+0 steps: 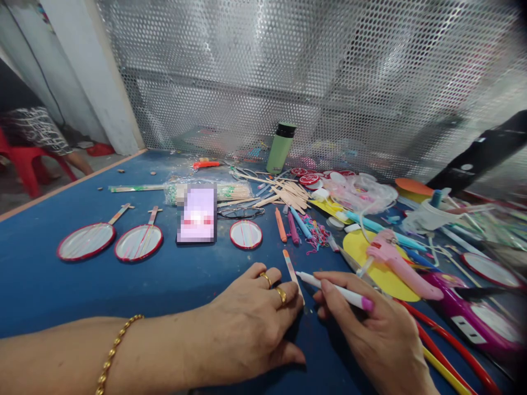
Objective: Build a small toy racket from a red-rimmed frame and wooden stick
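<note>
My left hand (255, 323), with two gold rings and a gold bracelet, presses its closed fingers on the near end of a wooden craft stick (290, 267) lying on the blue table (49, 285). My right hand (370, 334) grips a white marker with a pink end (335, 289), its tip touching the stick. The stick has a coloured far tip.
Two red-rimmed round paddles (113, 240) and a smaller disc (246, 234) lie to the left, by a phone (197, 214). A pink glue gun (395, 262) on yellow paper, markers, loose sticks and a green bottle (280, 147) crowd the right and back. Perforated metal sheet behind.
</note>
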Available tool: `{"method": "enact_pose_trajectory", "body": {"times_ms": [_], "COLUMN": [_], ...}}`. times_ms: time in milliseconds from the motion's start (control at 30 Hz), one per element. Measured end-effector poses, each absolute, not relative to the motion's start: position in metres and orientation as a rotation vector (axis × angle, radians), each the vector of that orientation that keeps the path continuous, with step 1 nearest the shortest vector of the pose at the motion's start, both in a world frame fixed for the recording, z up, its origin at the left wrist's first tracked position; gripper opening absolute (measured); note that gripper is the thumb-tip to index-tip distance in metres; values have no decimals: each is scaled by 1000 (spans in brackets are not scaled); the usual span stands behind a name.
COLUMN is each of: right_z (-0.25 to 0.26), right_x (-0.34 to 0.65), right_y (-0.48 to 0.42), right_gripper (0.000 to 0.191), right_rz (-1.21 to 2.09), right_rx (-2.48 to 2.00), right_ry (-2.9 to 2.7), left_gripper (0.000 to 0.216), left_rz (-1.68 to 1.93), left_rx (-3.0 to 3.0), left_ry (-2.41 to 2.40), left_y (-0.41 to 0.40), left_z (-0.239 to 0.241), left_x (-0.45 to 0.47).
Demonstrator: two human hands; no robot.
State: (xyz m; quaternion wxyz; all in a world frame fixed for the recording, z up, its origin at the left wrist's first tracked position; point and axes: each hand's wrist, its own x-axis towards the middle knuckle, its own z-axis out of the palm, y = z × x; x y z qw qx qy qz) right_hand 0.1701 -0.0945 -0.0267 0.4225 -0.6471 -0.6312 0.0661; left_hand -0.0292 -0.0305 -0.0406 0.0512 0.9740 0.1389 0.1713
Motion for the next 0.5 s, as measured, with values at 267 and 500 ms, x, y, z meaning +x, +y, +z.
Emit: {"method": "enact_pose_trajectory", "body": {"times_ms": [267, 500], "right_z": [-29, -26], "right_x": [168, 165], "right_y": [-94, -96], "right_gripper": [21, 23], "right_rz": [183, 199], "right_rx": [-1557, -1623], "right_ry": [-1609, -1501], "left_gripper": [58, 58], "left_rz": [522, 516], "left_rx": [2957, 2952], "left_ry": [427, 421], "left_y": [-30, -30], "left_z": [-41, -40], "left_x": [-29, -29]}}
